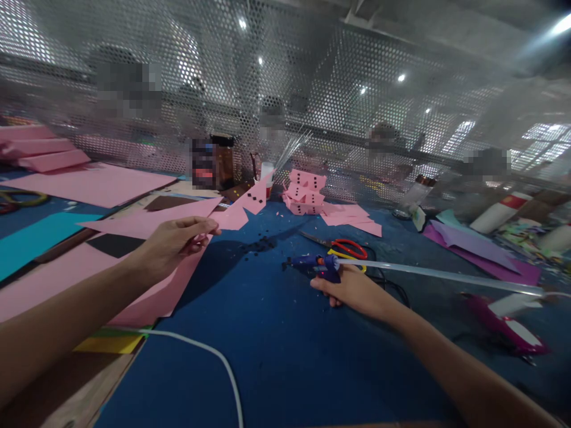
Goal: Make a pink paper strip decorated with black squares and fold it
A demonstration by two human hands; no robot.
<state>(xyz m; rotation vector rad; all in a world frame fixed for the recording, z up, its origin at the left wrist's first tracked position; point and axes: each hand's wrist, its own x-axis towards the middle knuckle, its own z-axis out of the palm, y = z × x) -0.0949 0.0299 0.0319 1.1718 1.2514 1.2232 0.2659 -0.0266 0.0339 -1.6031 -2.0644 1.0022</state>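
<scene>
Between the fingertips of my left hand (185,238) is a pink paper cutout (236,215). Its far end carries a few small black squares and points up and away from me. My right hand (345,288) is wrapped around a blue glue gun (307,261), whose nozzle points left, just above the table. A long translucent glue stick (428,271) sticks out of its back to the right. Small black bits (261,245) lie on the blue table (214,362) between my hands. Behind the gun are scissors (345,246) with red and yellow handles.
Folded pink paper pieces with black squares (306,193) stand at the back, beside flat pink pieces (352,217). Pink sheets (98,181) cover the left side. A white cable (218,356) crosses the front. Purple paper (482,249) and a magenta object (506,327) lie right.
</scene>
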